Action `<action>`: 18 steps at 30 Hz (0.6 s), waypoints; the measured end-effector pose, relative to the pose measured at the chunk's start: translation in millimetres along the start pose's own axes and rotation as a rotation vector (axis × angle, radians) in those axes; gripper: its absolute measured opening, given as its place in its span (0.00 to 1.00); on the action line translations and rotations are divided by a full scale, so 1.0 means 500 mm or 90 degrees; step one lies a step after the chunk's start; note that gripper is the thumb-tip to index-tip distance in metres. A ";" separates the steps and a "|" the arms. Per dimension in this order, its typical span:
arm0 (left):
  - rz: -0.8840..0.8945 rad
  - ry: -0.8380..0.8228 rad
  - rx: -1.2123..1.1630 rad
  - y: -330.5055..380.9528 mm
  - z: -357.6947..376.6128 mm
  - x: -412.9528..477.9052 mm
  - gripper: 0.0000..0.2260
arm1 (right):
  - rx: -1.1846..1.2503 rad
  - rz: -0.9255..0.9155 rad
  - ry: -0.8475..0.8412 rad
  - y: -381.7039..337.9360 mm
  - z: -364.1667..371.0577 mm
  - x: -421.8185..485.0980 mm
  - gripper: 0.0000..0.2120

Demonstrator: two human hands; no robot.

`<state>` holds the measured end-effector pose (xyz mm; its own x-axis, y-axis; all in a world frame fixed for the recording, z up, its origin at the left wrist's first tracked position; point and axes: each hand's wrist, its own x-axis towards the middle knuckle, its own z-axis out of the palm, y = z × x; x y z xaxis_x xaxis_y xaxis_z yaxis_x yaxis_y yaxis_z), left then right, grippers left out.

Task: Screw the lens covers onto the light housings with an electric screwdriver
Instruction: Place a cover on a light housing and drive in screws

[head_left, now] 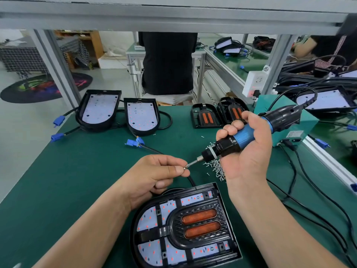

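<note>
My right hand (pixel 249 149) grips a blue and black electric screwdriver (pixel 237 139), its bit pointing down to the left. My left hand (pixel 156 175) pinches a small screw (pixel 185 167) between thumb and forefinger, right at the tip of the bit. Below both hands lies a black light housing (pixel 135 246) with a lens cover (pixel 199 223) with two orange strips seated on its white LED board. A heap of loose screws (pixel 216 167) lies on the green mat just behind my right hand.
Two open housings (pixel 98 109) (pixel 142 116) with white boards lie at the back left, trailing cables with blue plugs (pixel 135 142). Two spare lens covers (pixel 206 116) sit at the back centre. A teal box (pixel 307 122) and black cables (pixel 309 190) are to the right. A person stands beyond the bench.
</note>
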<state>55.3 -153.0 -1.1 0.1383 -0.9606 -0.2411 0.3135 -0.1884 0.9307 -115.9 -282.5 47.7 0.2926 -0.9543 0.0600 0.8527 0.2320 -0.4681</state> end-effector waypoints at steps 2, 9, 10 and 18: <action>0.003 0.000 0.002 0.000 0.000 -0.001 0.08 | -0.003 0.002 -0.001 0.001 0.000 -0.001 0.06; 0.006 0.013 0.002 0.004 0.008 -0.005 0.12 | 0.000 -0.001 -0.008 0.002 -0.001 -0.003 0.07; 0.005 0.013 0.003 0.004 0.008 -0.005 0.11 | 0.000 0.000 -0.009 0.002 -0.001 -0.003 0.07; 0.008 0.014 -0.008 0.004 0.008 -0.005 0.12 | -0.004 0.005 -0.015 0.003 -0.001 -0.002 0.06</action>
<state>52.0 -151.5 2.3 0.1631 -0.9581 -0.2355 0.3234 -0.1736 0.9302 -115.3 -281.1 46.4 0.3095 -0.9478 0.0767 0.8475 0.2384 -0.4744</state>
